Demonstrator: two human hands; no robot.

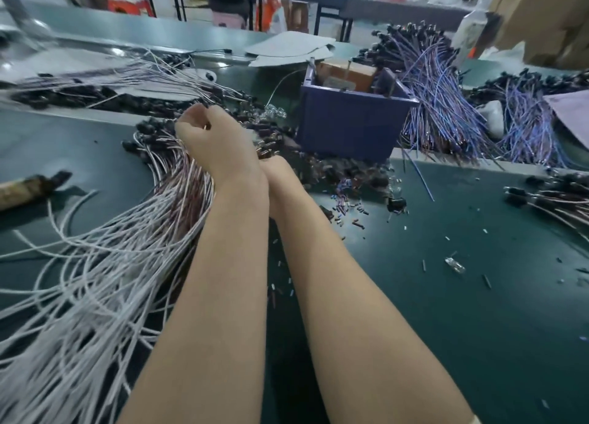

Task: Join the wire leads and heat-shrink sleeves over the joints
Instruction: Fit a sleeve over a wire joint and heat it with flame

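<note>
- Wood-handled tool (28,189) at the far left edge, flat on the dark green table (462,312), dark tip toward frame centre.
- White wire leads (95,257) fanned across the lower left, spreading from the bottom-left corner up toward centre, dark-sleeved ends gathered beneath the left hand.
- Second white bundle (127,76) in the upper left, stretched across the table, blurred.
- Left hand (216,139) left of centre, above the gathered ends of the fan; fingers curled in tight toward the thumb, a coppery lead end (207,125) pinched there, too blurred for more detail.
- Right hand (276,168) just right of the left wrist, touching it and mostly hidden behind it; grip impossible to tell.
- Loose heat-shrink sleeves (345,206), short dark pieces, scattered on the table right of the forearms, thicker toward the bin.
- Blue plastic bin (347,127) above centre, brown boxy contents showing over its rim.
- Blue-violet wire bundles (439,104) right of the bin, black ends at the top, strands draped toward the lower right; more of the same near the right edge.
- Small clear part (455,265) alone on the table at lower right.
- Pale bottle (471,31) upright in the upper right, blurred.
</note>
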